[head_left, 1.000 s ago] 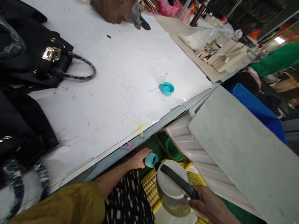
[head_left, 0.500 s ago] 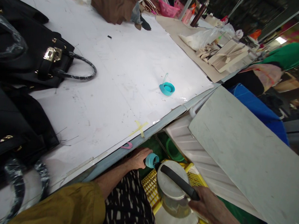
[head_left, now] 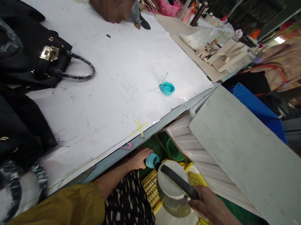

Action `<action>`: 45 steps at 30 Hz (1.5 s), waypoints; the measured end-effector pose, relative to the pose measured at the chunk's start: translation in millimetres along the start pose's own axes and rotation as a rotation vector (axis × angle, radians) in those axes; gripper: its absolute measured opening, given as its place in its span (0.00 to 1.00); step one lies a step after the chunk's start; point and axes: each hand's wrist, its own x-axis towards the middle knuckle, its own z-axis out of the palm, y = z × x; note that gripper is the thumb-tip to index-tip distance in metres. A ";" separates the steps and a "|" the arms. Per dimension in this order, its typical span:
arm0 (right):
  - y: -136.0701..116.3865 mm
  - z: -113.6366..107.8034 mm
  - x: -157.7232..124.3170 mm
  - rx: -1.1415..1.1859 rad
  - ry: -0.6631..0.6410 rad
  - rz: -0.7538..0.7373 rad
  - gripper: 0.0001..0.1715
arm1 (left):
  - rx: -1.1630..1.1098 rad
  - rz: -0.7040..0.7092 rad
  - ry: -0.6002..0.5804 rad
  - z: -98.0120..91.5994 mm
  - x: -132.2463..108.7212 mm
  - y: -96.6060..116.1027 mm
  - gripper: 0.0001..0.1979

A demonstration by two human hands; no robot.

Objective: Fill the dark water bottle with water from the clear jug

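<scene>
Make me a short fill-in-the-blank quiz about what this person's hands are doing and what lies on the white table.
1. The right hand grips the black handle of a steel ____.
2. The left hand holds a small bottle mouth whose colour is ____.
3. The loose turquoise plastic cap lies on the white ____.
4. The black leather handbag has a clasp coloured ____.

Missing words: kettle; turquoise; table; gold.

A single head-worn camera looks forward and steeply down. It sits close above the white tabletop (head_left: 112, 76) edge. The view is tilted.
</scene>
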 end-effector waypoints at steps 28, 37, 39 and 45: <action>9.1 -0.4 1.8 0.020 0.023 -0.074 0.06 | 0.094 0.050 0.026 2.1 0.1 -2.7 0.36; 9.6 1.8 4.9 -0.013 0.036 -0.024 0.04 | 0.104 0.055 0.034 1.0 -1.4 -1.7 0.35; 8.6 1.8 4.3 -0.001 0.045 -0.032 0.05 | 0.107 0.053 0.035 0.9 -1.1 -2.0 0.34; 2.8 -1.0 0.3 0.006 0.043 -0.033 0.06 | 0.096 0.049 0.027 0.2 -0.5 -0.9 0.35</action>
